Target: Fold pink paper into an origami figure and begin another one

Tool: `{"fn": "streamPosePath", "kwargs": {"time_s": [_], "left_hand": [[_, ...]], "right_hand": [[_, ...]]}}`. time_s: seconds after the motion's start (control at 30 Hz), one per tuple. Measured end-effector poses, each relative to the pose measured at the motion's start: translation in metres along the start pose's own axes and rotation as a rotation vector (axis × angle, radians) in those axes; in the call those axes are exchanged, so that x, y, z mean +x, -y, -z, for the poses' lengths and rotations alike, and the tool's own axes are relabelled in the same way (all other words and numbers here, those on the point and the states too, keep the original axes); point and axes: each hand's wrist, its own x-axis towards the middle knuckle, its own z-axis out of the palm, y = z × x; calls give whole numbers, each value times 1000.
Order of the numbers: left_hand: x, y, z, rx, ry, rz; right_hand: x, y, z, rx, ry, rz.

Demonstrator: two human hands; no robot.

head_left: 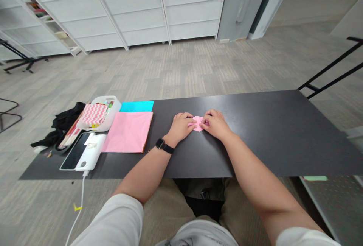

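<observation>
A small folded piece of pink paper [198, 127] lies on the dark table in front of me, between my two hands. My left hand [180, 125] holds its left side, fingers bent and pressed onto the paper. On the opposite side, my right hand [215, 123] grips the right edge between thumb and fingers. Fingertips hide part of the paper, so its exact folds cannot be made out. A black watch [164, 145] is on my left wrist.
Left of my hands lies a stack of pink paper [129, 132], with a cyan sheet [137, 106] behind it. Farther left are a white basket [113, 111], a white power bank [91, 153] with a cable, a phone [74, 153] and black cloth [68, 116]. The dark table [269, 136] extends right.
</observation>
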Motion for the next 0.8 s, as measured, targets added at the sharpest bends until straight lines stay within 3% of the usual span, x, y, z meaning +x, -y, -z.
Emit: {"fn": "streamPosePath", "kwargs": {"time_s": [0.5, 0.8], "left_hand": [[2, -3, -5, 7, -42, 23], [3, -1, -4, -23, -22, 28]], "right_hand": [[-1, 0, -1, -65, 16, -69], [-4, -25, 14, -130, 60, -213]]}}
